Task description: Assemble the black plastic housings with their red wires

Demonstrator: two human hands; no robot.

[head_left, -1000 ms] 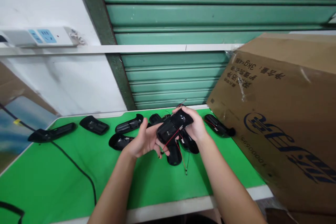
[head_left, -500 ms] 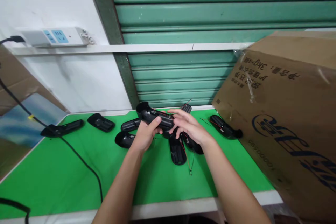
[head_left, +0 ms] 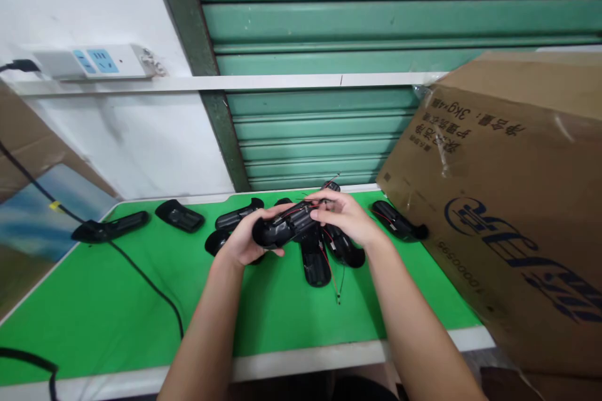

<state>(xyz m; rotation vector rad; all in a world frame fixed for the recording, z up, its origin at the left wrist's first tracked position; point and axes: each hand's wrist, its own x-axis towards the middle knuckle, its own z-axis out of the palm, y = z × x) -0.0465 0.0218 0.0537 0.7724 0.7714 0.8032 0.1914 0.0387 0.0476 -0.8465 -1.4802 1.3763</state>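
A black plastic housing (head_left: 275,230) with a long grooved section and a flared, scooped end is held above the table. My left hand (head_left: 242,241) is closed round the flared end, thumb side up. A thin red wire (head_left: 296,208) runs along the inside of the housing towards its narrow end. There my right hand (head_left: 341,213) pinches the wire's end between thumb and fingers, against or close to the housing. Under and beside my hands lie more such housings, one (head_left: 316,266) directly below and another (head_left: 345,249) to its right, with loose red and black wires.
On the green table top (head_left: 141,313), further housings lie to the left (head_left: 180,216) and right (head_left: 399,222). A large cardboard box (head_left: 493,200) leans in at the right. A black cable (head_left: 150,288) crosses the left side. Behind are a green shutter and a power strip (head_left: 101,61).
The held housing has turned so its inside and red wire now show, and it sits slightly lower. My left hand has shifted to the flared end; my right fingers have closed at the narrow end.
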